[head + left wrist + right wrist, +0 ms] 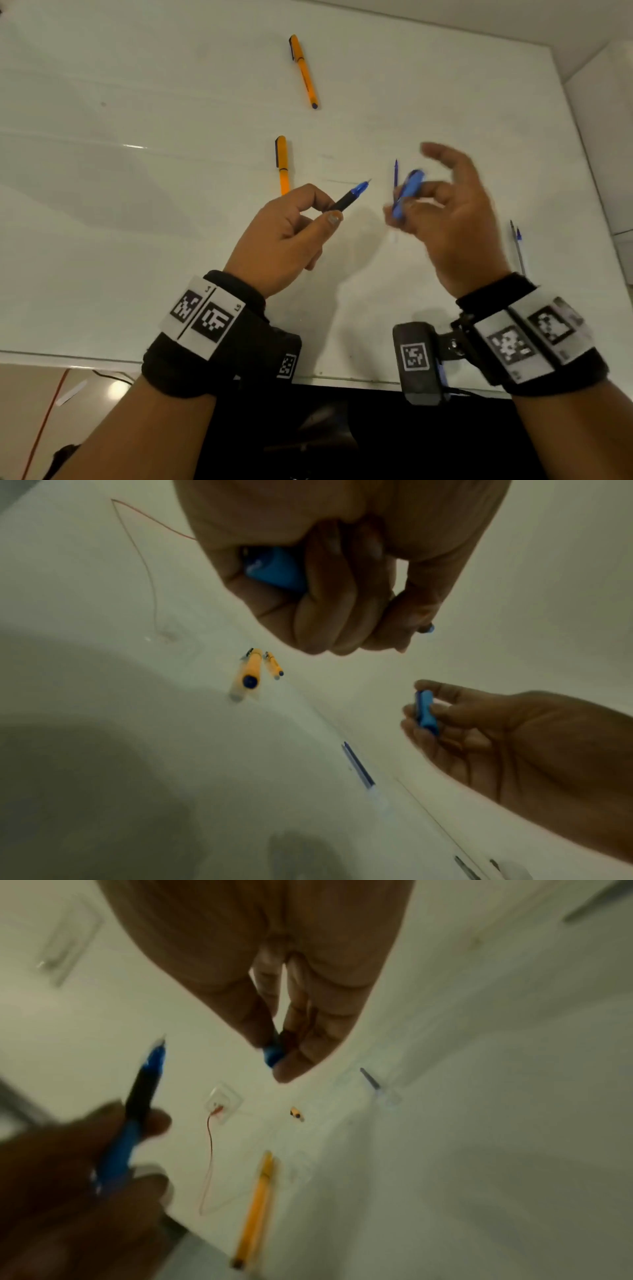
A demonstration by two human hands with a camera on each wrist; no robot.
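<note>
Pen (346, 200) left of cap (408, 192)

White glossy table in dim indoor light
The table (102, 85) fills the head view. A light streak (135, 146) glints at 9 o'clock, and pale floor (27, 387) with a red cable (46, 418) shows at 7 o'clock.

Both forearms reach forward, side by side. Left hand (284, 240): fingers curled, thumb and forefinger pinching a blue plastic pen with black grip (347, 199), tip pointing toward the other hand. Right hand (455, 222), blurred: palm turned inward, thumb and fingers pinching a blue plastic pen cap (409, 192), forefinger lifted.
</note>
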